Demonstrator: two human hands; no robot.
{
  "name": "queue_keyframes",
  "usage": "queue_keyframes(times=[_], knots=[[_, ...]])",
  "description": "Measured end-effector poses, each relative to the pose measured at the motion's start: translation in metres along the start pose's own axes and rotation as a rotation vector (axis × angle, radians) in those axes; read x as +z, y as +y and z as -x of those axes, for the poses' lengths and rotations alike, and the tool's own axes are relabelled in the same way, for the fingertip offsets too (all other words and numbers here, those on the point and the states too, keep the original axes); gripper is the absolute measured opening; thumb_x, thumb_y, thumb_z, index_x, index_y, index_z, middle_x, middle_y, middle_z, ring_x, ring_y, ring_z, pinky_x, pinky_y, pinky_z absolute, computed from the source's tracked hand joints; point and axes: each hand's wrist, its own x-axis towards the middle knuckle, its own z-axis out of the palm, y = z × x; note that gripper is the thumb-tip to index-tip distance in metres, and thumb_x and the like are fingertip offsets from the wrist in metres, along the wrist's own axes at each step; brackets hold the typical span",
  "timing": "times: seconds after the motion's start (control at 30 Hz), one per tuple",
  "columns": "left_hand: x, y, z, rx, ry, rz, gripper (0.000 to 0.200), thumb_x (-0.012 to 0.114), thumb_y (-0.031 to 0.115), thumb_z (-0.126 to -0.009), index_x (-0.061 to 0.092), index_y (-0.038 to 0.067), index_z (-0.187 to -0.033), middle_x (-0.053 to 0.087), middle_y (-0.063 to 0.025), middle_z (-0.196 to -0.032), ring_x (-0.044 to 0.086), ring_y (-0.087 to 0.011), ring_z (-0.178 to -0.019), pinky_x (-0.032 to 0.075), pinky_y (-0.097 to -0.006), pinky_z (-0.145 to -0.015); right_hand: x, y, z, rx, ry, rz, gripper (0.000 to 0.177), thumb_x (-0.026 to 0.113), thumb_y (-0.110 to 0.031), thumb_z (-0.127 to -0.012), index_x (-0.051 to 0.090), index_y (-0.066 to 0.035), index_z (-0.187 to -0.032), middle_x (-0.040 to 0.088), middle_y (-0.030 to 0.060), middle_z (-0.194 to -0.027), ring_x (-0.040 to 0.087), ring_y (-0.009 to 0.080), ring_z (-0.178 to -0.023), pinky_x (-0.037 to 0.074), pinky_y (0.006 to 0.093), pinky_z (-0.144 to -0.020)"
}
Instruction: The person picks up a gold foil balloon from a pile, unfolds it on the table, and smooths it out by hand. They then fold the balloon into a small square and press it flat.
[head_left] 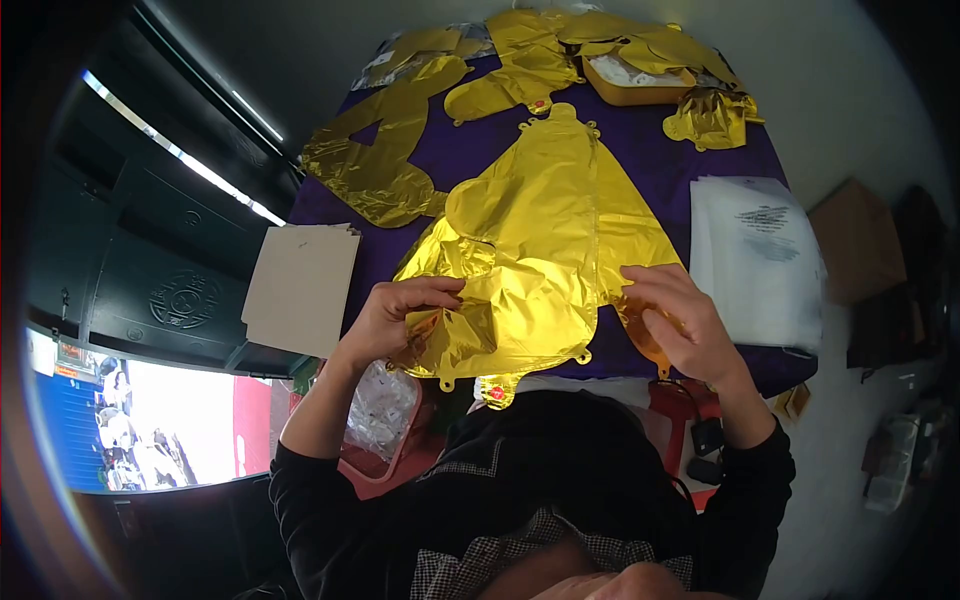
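A flat gold foil balloon (540,220) lies in front of me, creased and partly folded, its near edge at the table's front. My left hand (385,315) is at its near left part, thumb and fingers closed on a fold of the foil. My right hand (682,322) rests by the right flap, fingers curved and apart from the thumb, over or touching the foil; its palm side is partly hidden. Small tabs stick out along the balloon's edge, and a tail with a red mark (497,394) hangs at the front.
Other gold foil balloons (375,150) lie left and at the back of the purple cloth (440,150). A yellow tray (640,95) holds white pieces. Clear plastic bags (755,260) lie right, cardboard sheets (300,285) left. A pink bin (400,440) stands below.
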Motion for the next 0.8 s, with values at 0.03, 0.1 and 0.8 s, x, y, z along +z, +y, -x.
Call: queue_keyframes(times=[0.03,0.1,0.8], knots=[[0.000,-0.001,0.000,0.002,0.000,0.009,0.023,0.067,-0.001,-0.085,0.073,0.003,-0.107,0.067,-0.0124,-0.121,0.064,-0.0228,-0.112,0.049,-0.0327,-0.097,0.003,-0.001,-0.003,-0.007,-0.022,0.064,0.032,0.055,0.003,-0.080,0.065,0.003,-0.111,0.060,0.0169,-0.128,0.054,0.0315,-0.113,0.043,0.0378,-0.098],[0.000,0.000,0.001,-0.005,0.002,0.005,0.023,0.067,-0.001,-0.085,0.073,0.003,-0.106,0.067,-0.0124,-0.122,0.064,-0.0227,-0.112,0.049,-0.0326,-0.097,0.010,-0.001,-0.007,-0.039,-0.032,0.107,0.031,0.056,0.003,-0.080,0.065,0.003,-0.110,0.060,0.0169,-0.128,0.053,0.0329,-0.114,0.043,0.0381,-0.098],[-0.007,-0.003,0.001,0.004,-0.054,-0.014,0.030,0.067,-0.005,-0.080,0.071,0.003,-0.108,0.062,-0.0142,-0.129,0.062,-0.0238,-0.115,0.050,-0.0314,-0.095,0.082,0.001,-0.039,-0.191,-0.253,0.643,0.056,0.068,-0.019,-0.085,0.048,0.002,-0.133,0.041,0.0260,-0.142,0.036,0.0394,-0.136,0.031,0.0467,-0.112]])
